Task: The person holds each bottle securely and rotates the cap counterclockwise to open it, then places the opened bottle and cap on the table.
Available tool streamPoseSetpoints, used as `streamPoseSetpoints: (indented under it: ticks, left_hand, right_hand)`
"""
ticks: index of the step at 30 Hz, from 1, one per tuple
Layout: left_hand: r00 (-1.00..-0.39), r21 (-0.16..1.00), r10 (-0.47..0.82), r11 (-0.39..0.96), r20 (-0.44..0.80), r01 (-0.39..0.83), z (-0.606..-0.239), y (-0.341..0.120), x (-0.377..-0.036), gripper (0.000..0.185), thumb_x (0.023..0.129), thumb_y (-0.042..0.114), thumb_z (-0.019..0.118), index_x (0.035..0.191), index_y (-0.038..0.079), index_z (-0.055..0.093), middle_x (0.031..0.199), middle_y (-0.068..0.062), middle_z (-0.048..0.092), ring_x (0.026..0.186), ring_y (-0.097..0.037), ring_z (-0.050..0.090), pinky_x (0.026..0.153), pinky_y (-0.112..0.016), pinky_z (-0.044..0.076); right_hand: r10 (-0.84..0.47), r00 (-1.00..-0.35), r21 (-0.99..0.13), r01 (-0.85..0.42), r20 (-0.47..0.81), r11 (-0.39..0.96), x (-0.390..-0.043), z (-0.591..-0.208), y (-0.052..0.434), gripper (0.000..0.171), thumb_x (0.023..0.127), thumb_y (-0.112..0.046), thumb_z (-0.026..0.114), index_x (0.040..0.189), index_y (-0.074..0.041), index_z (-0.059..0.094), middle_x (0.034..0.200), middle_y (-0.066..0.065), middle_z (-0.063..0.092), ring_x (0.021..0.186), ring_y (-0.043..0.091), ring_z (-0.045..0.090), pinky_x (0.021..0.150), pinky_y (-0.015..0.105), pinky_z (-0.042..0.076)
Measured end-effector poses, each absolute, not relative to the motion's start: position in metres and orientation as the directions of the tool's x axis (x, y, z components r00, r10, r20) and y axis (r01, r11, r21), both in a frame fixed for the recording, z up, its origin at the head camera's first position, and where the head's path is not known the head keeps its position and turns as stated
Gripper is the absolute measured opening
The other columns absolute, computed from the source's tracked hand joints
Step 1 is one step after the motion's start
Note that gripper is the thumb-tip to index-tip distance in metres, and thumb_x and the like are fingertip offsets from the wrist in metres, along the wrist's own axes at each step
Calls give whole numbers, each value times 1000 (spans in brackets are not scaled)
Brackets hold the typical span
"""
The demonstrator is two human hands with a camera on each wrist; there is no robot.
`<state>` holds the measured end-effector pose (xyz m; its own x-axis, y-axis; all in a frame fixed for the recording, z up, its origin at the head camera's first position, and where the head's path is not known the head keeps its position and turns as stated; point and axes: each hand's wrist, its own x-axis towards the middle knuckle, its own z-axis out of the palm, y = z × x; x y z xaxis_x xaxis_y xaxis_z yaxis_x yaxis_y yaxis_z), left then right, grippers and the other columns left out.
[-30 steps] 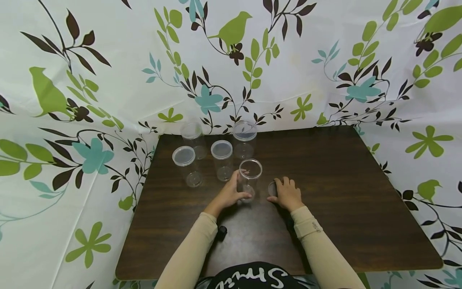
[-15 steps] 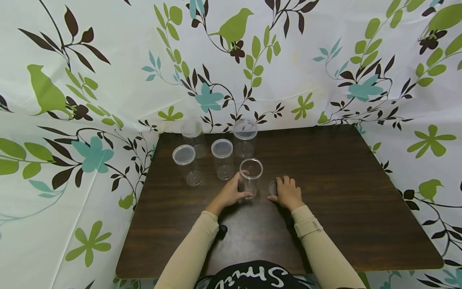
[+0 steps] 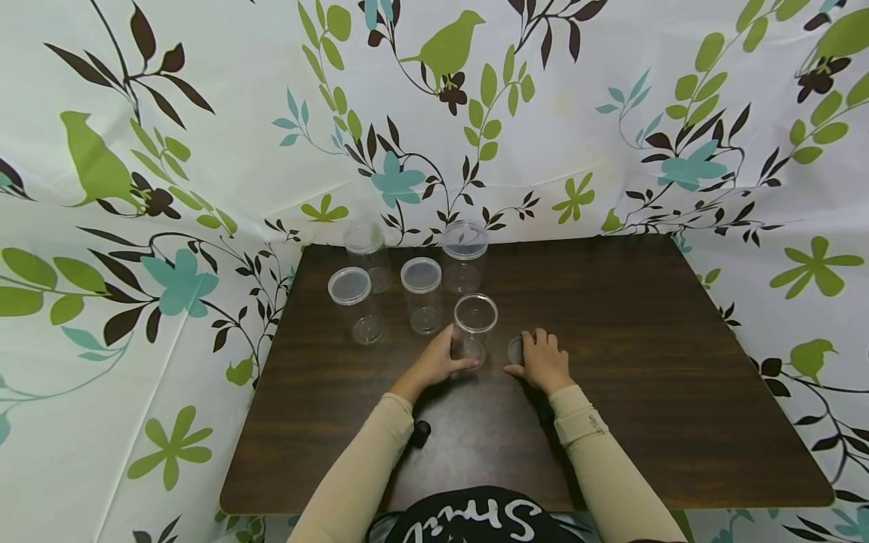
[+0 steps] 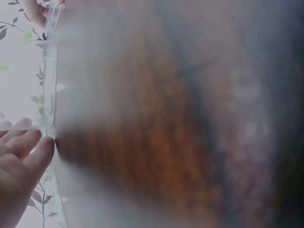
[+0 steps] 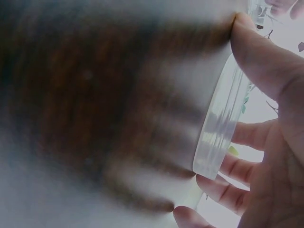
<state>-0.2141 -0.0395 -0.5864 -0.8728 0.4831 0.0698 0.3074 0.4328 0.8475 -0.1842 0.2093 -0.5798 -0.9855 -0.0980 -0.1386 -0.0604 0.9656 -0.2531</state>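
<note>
My left hand (image 3: 434,363) holds a clear plastic jar (image 3: 474,332) around its lower side, with the thumb in front. The jar stands upright on the table and its top has no lid. To the right, my right hand (image 3: 545,363) has thumb and fingers around the edge of a translucent lid (image 3: 515,351), which lies on the tabletop. In the right wrist view the lid (image 5: 221,118) shows a ribbed rim between thumb and fingers. The left wrist view has the left hand (image 4: 19,161) by the jar's clear wall (image 4: 49,90).
Several lidded clear jars stand at the back left, among them a front-left jar (image 3: 356,305), a middle jar (image 3: 422,294) and a back-right jar (image 3: 465,256). The brown table (image 3: 652,377) meets a patterned cloth (image 3: 543,98) behind.
Both hands, the jar and the lid keep their places; only the head view shifts slightly.
</note>
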Motion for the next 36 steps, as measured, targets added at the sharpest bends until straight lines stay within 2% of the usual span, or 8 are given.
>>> streamPoseSetpoints:
  ticks: [5,11,14,19,24,27,31,36]
  left_hand:
    - [-879,872,472,400,67,281,-584,-42,-213,87,78,17,90,148,0,42,143,-16,54,133,-29,50,113,-45,38]
    - [-897,815,441,512,22,272,-581,-56,-207,95,75,25,92,150,-3,40,149,-22,47,140,-35,43,116,-47,33]
    - [-898,807,441,532,-5,256,-578,-65,-205,87,77,25,91,146,-3,46,146,-21,51,134,-37,50,112,-48,39]
    - [-917,825,389,546,-92,149,-572,-82,-204,67,83,23,86,138,1,55,135,-17,62,118,-35,63,99,-48,50]
    - [-955,827,287,553,-79,98,-566,-96,-206,45,90,23,79,124,-2,62,111,-13,72,99,-28,69,84,-41,56]
    - [-975,817,207,575,-86,50,-562,-100,-209,39,91,22,77,120,-1,63,103,-10,73,94,-26,69,82,-40,56]
    - [-989,813,85,580,-121,-50,-557,-101,-213,56,90,22,79,132,-2,52,114,-16,68,102,-33,68,91,-47,53]
    - [-995,825,-35,558,-88,-93,-552,-100,-217,84,85,24,84,146,-4,34,134,-28,51,112,-41,61,96,-51,50]
  right_hand:
    - [-97,-987,-264,-61,-129,963,-183,-579,209,90,84,-51,79,147,3,44,143,30,41,124,50,41,82,68,45]
    - [-101,-987,-256,-67,-122,964,-182,-577,210,90,85,-52,78,147,4,44,141,31,42,123,50,41,80,67,46]
    - [-102,-986,-261,-66,-128,963,-181,-576,210,90,85,-51,78,148,4,43,142,31,41,124,50,40,80,68,45]
    - [-105,-987,-262,-69,-125,963,-181,-574,211,89,85,-51,77,147,4,44,142,31,41,124,50,40,80,68,45]
    - [-107,-987,-261,-74,-117,963,-182,-574,211,90,85,-51,78,147,4,44,142,31,41,124,50,41,80,68,46]
    - [-105,-988,-258,-72,-115,963,-182,-576,211,92,85,-51,78,148,5,41,143,31,41,124,51,41,81,68,46]
    - [-100,-988,-253,-68,-118,965,-183,-575,211,97,84,-51,79,150,7,37,144,31,41,125,50,41,81,68,47]
    - [-104,-988,-248,-73,-115,966,-184,-576,209,99,83,-52,80,150,7,37,142,31,43,125,50,42,80,67,48]
